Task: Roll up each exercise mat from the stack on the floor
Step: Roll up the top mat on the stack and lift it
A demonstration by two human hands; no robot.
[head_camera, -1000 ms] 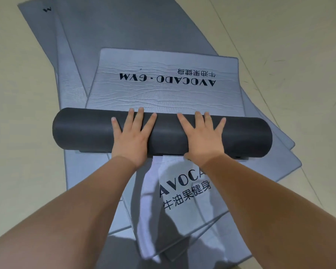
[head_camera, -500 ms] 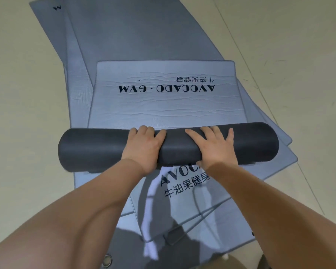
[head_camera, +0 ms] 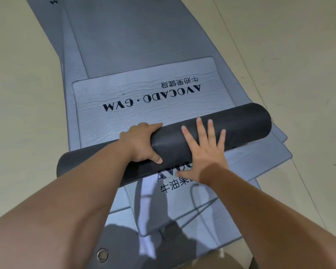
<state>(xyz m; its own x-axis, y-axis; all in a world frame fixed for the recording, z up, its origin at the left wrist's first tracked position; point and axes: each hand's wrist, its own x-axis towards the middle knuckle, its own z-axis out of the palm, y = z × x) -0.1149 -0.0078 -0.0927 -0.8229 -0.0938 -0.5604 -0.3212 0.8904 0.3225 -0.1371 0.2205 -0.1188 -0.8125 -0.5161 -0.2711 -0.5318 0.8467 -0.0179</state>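
Note:
A dark grey roll of mat [head_camera: 241,125] lies slanted across the stack, its flat grey tail [head_camera: 136,101] printed "AVOCADO·GYM" still spread beyond it. My left hand [head_camera: 140,144] grips the roll near its middle, fingers curled over the far side and thumb on the near side. Flat on the roll just to the right rests my right hand [head_camera: 202,152], fingers straight and spread. Several more grey mats [head_camera: 260,167] lie flat underneath, fanned at slightly different angles.
Beige tiled floor [head_camera: 299,55] surrounds the stack on both sides. A metal eyelet [head_camera: 102,254] sits in a mat corner near my feet. Long flat mats [head_camera: 124,32] stretch away toward the top of the view.
The roll has turned at a slant, right end farther away. My left hand went from lying flat to curling around the roll. My right hand stays flat on it.

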